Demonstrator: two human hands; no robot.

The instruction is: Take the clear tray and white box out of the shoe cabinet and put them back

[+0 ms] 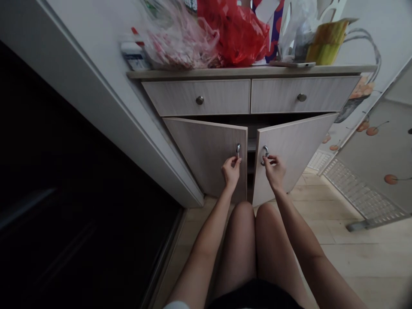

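In front of me stands a pale wood-grain cabinet [251,72] whose two lower doors are partly open. My left hand [231,171] pinches the metal handle [238,148] of the left door [206,150]. On the other side, my right hand [274,171] grips the curved metal handle [265,150] of the right door [296,150]. A dark gap between the doors shows part of a shelf [252,145]; what lies deeper inside is hidden in shadow. Both drawers above, the left drawer [222,94] and the right drawer [277,95], are closed.
The cabinet top carries a clear-pink plastic bag [183,47], a red plastic bag [234,34], a white bottle [135,56], a phone-like flat object [292,64] and a yellow package [326,40]. A dark door [80,193] is at left; a cherry-patterned screen [380,150] stands right.
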